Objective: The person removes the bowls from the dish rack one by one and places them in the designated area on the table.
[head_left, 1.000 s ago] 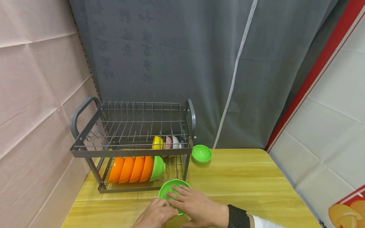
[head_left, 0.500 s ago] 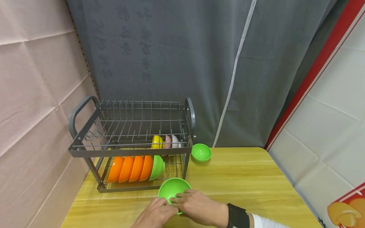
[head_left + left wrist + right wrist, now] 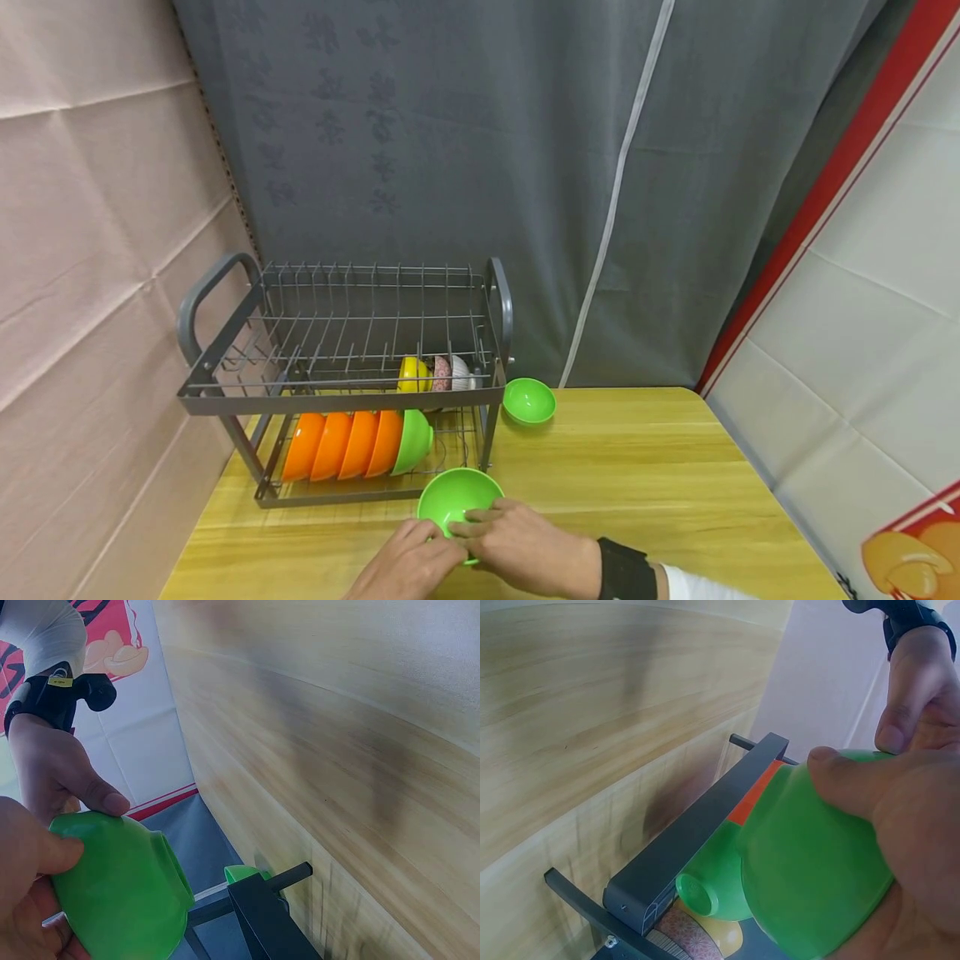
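Observation:
A green bowl (image 3: 457, 492) is held up close in front of the dish rack, its opening facing the head camera. My left hand (image 3: 411, 560) grips its near-left rim; in the left wrist view the thumb (image 3: 64, 853) presses the outer wall (image 3: 120, 892), with fingers behind on the inner side. On the near-right rim is my right hand (image 3: 521, 546), its fingers inside the bowl. From the right wrist view, the right thumb (image 3: 836, 776) lies against the outer wall (image 3: 810, 855), and the left hand (image 3: 919, 697) pinches the rim opposite.
The two-tier grey dish rack (image 3: 345, 402) stands at the back left. Several orange bowls (image 3: 335, 446) and a green bowl (image 3: 414, 442) lean in its lower tier, with yellow (image 3: 414, 375), pink and white bowls behind. Another green bowl (image 3: 529, 402) sits on the wooden table (image 3: 637, 475), right of the rack.
The right hand's spread fingers have drawn together and moved down toward the bowl's near rim, uncovering more of its inside. The left hand stays nearly in place.

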Demonstrator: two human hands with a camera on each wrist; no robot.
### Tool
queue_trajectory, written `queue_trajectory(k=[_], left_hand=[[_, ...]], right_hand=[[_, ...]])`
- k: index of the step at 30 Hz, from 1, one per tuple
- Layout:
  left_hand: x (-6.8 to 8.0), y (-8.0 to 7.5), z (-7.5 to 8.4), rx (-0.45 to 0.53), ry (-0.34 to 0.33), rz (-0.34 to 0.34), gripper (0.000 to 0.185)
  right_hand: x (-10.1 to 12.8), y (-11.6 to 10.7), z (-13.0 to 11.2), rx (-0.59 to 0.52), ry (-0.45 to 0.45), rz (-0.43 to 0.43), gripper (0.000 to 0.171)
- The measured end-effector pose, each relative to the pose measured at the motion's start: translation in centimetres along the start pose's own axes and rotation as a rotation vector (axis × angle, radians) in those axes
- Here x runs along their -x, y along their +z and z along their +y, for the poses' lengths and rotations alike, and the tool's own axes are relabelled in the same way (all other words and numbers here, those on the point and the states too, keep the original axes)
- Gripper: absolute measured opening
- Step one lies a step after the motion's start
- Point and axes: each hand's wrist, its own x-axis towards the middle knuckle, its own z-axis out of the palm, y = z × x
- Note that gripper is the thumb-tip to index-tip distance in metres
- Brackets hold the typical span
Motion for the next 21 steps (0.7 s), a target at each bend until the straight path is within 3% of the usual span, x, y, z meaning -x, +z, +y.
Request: queue_trajectory(k=[4,14,21], left_hand=[[-0.1,-0.2,0.0,0.008,0.005,0.002,0.024],[-0.1,-0.8,-0.2,-0.043,0.034,0.006,0.030],[0.1,-1.1,-0.3,-0.133,0.034,-0.059,0.028]], right_hand=[[0.1,0.1,0.0,-0.012,-0.010,0.025,0.044],[0.1,0.3,-0.1,-0.033,0.005,0.070,0.040],[0.5,0.8,0.0,-0.076,0.008,0.094,0.040]])
